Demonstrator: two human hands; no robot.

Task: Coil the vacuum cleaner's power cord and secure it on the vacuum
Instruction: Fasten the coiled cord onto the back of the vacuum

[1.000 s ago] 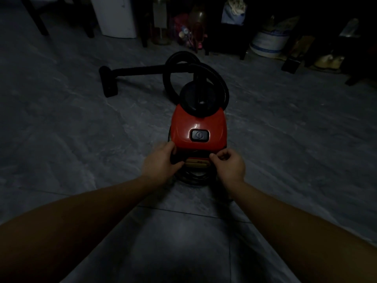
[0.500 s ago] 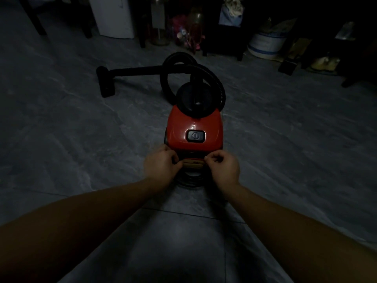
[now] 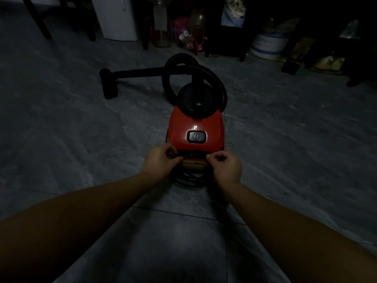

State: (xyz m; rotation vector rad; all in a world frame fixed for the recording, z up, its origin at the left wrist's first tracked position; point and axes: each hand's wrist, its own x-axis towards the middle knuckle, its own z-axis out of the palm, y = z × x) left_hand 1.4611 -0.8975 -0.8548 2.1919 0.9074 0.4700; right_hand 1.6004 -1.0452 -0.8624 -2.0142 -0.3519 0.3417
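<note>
A red canister vacuum (image 3: pixel 195 125) with a black power button stands on the grey floor, its rear end facing me. Black power cord (image 3: pixel 189 178) lies in loops under and against that rear end. My left hand (image 3: pixel 161 162) is at the rear left corner, fingers and thumb curled on the cord. My right hand (image 3: pixel 225 166) is at the rear right corner, thumb and fingers pinched together on what looks like the cord; the dim light hides the contact. A tan panel shows between both hands.
The black hose (image 3: pixel 204 78) loops over the vacuum's front, and its wand and floor nozzle (image 3: pixel 109 84) lie to the far left. Along the far wall stand a white cabinet (image 3: pixel 118 19), chair legs, bottles and a blue-striped tub (image 3: pixel 267 45).
Both hands stay at the vacuum's rear. My left hand's fingers have curled tighter and my right hand has shifted slightly; less cord loop shows on the floor.
</note>
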